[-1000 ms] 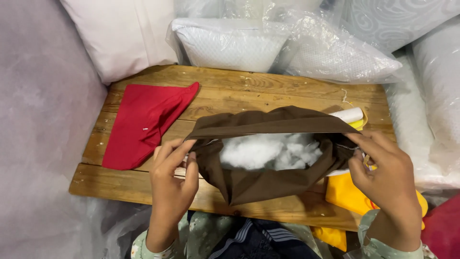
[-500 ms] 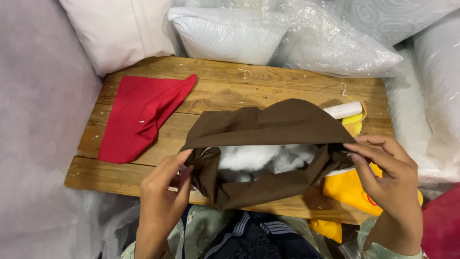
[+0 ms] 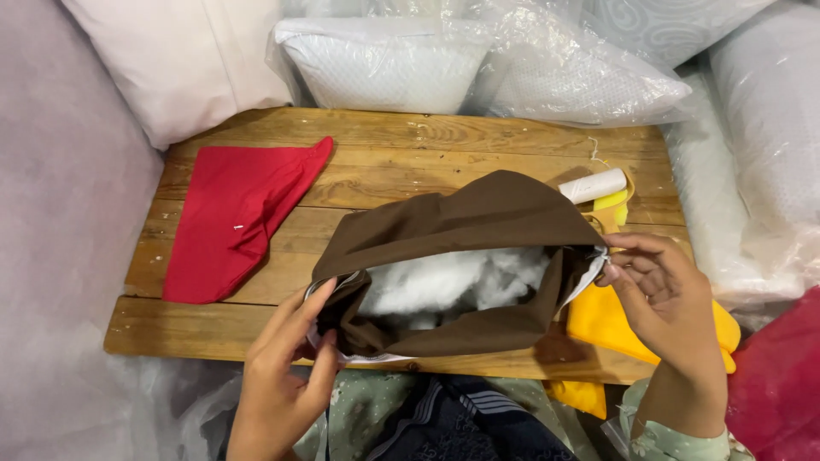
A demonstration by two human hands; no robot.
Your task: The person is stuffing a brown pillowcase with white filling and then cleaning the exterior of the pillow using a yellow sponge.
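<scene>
Looking down from the head camera, a brown cushion cover (image 3: pixel 461 230) lies at the near middle of the wooden counter (image 3: pixel 410 162), its mouth open toward the person and white stuffing (image 3: pixel 444 282) showing inside. The left hand (image 3: pixel 286 376) pinches the left end of the opening, fingers closed on the brown cloth and its white lining. The right hand (image 3: pixel 666 299) pinches the right end of the opening the same way, thumb and fingers shut on the edge.

A red cloth (image 3: pixel 235 218) lies flat on the left part of the counter, well apart from the cover. A white roll (image 3: pixel 594 185) rests just behind the cover's right corner, beside yellow cloth (image 3: pixel 615 329) that spills over the counter's right near edge under the right hand. Plastic-wrapped pillows (image 3: pixel 478 64) crowd the far edge, and more wrapped bundles (image 3: pixel 760 145) press in on the right. A dark red cloth (image 3: pixel 781 384) sits at the far right.
</scene>
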